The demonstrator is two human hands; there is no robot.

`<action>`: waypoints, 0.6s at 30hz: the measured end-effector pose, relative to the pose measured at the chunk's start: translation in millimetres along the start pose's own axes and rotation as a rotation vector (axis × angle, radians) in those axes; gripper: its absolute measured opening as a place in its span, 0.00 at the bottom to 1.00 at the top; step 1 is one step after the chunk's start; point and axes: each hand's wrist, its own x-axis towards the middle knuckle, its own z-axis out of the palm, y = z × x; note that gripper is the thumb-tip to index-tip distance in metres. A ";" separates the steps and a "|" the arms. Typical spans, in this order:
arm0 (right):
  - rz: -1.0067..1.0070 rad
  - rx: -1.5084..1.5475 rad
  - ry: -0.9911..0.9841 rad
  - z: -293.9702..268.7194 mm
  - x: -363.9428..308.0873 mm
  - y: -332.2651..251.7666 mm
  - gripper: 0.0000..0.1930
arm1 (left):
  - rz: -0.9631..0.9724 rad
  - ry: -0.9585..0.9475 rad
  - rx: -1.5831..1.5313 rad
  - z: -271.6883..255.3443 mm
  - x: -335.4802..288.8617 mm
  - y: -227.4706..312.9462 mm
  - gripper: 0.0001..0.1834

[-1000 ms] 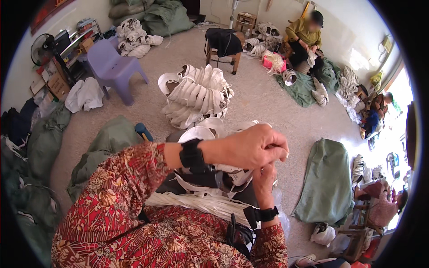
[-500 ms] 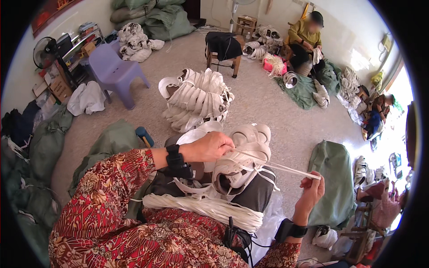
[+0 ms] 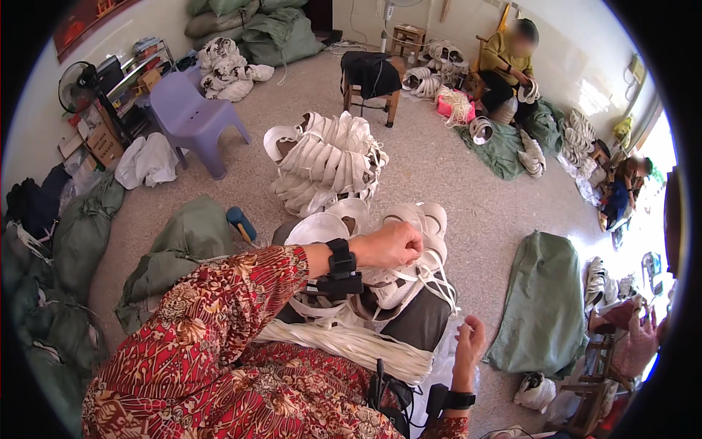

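The right hand (image 3: 468,344), which half a second ago drew a white strap out taut to the side, has come back in, open and empty; the left hand (image 3: 391,245) stays clenched on the white strap bundle (image 3: 398,282) on the lap; the pull looks finished.

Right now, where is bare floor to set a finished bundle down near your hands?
Bare floor lies between the tied white stack and the green sack, and behind the stack toward the purple chair. The lap is crowded: left hand on white pieces, strap bundle below, right hand beside.
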 end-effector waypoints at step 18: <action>-0.417 -0.475 -0.401 109.6 -43.7 -118.2 0.16 | 0.420 0.268 0.644 16.4 -23.4 -6.2 0.04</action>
